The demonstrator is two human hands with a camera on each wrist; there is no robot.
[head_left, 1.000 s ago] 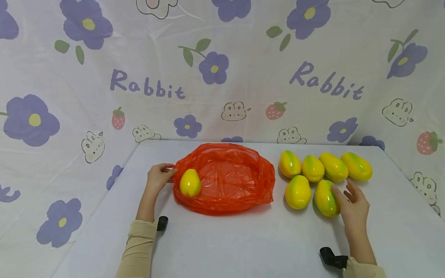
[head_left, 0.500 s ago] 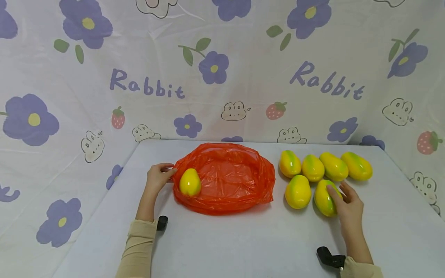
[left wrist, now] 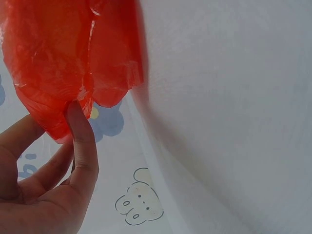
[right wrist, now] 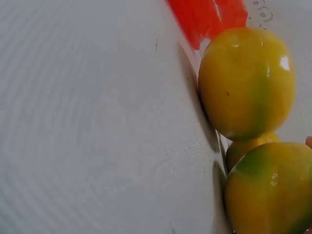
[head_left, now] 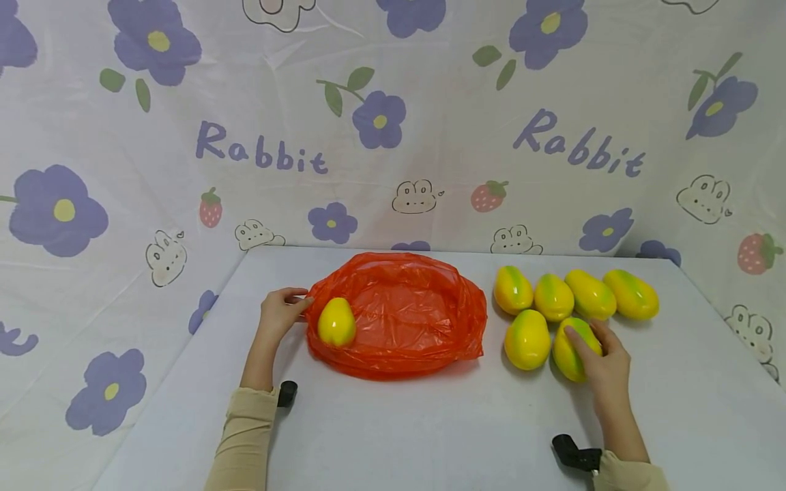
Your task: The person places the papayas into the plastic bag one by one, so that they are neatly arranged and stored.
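Note:
My left hand [head_left: 282, 317] pinches the left edge of a red plastic bag [head_left: 405, 365], which lies spread with its mouth wide. In the left wrist view, the fingers [left wrist: 84, 153] and thumb hold the thin film. One yellow mango [head_left: 336, 322] sits inside the bag at its left. At the right, my right hand [head_left: 609, 365] grips a yellow-green mango [head_left: 570, 358], the nearest of the group, with the thumb on top and fingers round its far side. That mango [right wrist: 270, 187] fills the lower right corner of the right wrist view, where the hand is almost wholly hidden.
Another mango [head_left: 527, 341] stands just left of the gripped one. Behind them several mangoes, among them one at the far right [head_left: 630, 294], form a back row. The white table [head_left: 417, 436] meets a patterned cloth [head_left: 430, 150] behind.
My right hand has moved left onto the near mango and wrapped its fingers round it; the mango has shifted slightly left. My left hand and the bag stay as they were.

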